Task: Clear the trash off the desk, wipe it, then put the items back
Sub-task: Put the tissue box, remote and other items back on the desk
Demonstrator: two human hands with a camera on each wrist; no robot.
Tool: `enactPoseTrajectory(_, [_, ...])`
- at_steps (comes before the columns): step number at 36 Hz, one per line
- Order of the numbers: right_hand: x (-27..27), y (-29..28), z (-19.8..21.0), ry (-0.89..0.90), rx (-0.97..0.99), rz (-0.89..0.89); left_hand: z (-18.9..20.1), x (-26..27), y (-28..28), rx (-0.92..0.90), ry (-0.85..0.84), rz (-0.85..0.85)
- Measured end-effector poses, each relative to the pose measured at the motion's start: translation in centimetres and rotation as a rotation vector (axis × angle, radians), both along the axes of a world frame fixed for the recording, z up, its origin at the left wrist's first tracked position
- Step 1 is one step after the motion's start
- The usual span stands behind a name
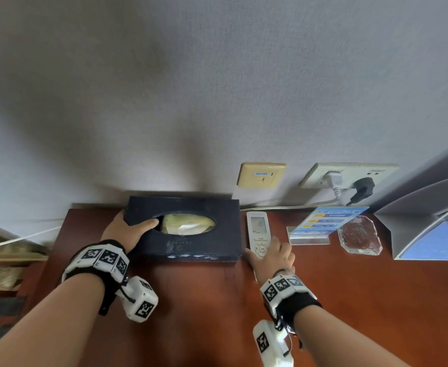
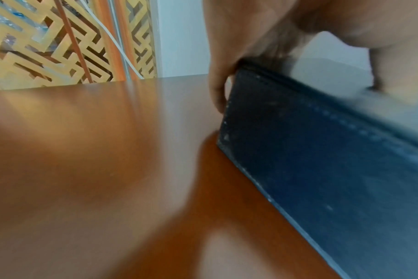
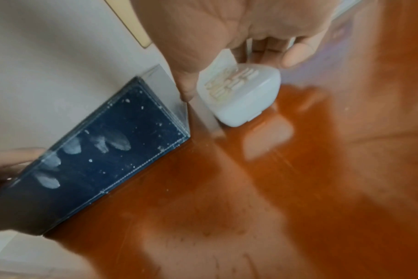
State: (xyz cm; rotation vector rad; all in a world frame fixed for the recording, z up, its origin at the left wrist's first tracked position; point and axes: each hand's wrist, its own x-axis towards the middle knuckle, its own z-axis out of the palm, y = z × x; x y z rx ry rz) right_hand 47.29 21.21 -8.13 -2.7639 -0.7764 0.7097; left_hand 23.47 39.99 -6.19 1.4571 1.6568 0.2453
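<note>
Left hand gripping dark rectangular leather tissue box at its end, back of reddish worktop; right hand pinching white plastic remote beside it. Probably light, rigid; remote slippery.

**Dark box, white remote, red-brown desk**

The tissue box is dark navy with pale stitching and whitish smudges. The remote is white with a grey screen. The desk is glossy reddish brown. The sign card is blue with orange bands.
</note>
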Motion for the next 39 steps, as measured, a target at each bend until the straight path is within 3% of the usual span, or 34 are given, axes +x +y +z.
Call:
enactPoseTrajectory(4, [0.8, -1.3, 1.5, 0.026, 0.049, 0.028, 0.7, 0.6, -1.3, 0.145, 0.190, 0.018])
enactPoseTrajectory(7, [1.7, -3.3, 3.0, 0.024, 0.062, 0.032, 1.7, 1.7, -3.3, 0.242, 0.196, 0.009])
enactPoseTrajectory(12, [3.9, -7.7, 4.6, 0.027, 0.056, -0.065, 4.9, 5.2, -8.4, 0.329, 0.119, 0.005])
enactPoseTrajectory(18, [7.8, -12.7, 5.3, 0.026, 0.088, -0.188, 7.1, 10.1, -15.4, 0.353, -0.099, -0.029])
enactPoseTrajectory(23, [11.6, -15.5, 4.9, 0.040, 0.115, -0.265, 6.3, 15.9, -22.5, 0.170, -0.262, -0.239])
enactPoseTrajectory(28, [15.7, -16.9, 4.0, 0.094, 0.190, -0.320, 4.1, 22.6, -26.3, -0.160, -0.367, -0.413])
enactPoseTrajectory(39, [21.2, -16.0, 1.6, 0.485, 0.488, -0.364, 1.9, 33.1, -26.2, -0.366, -0.434, -0.255])
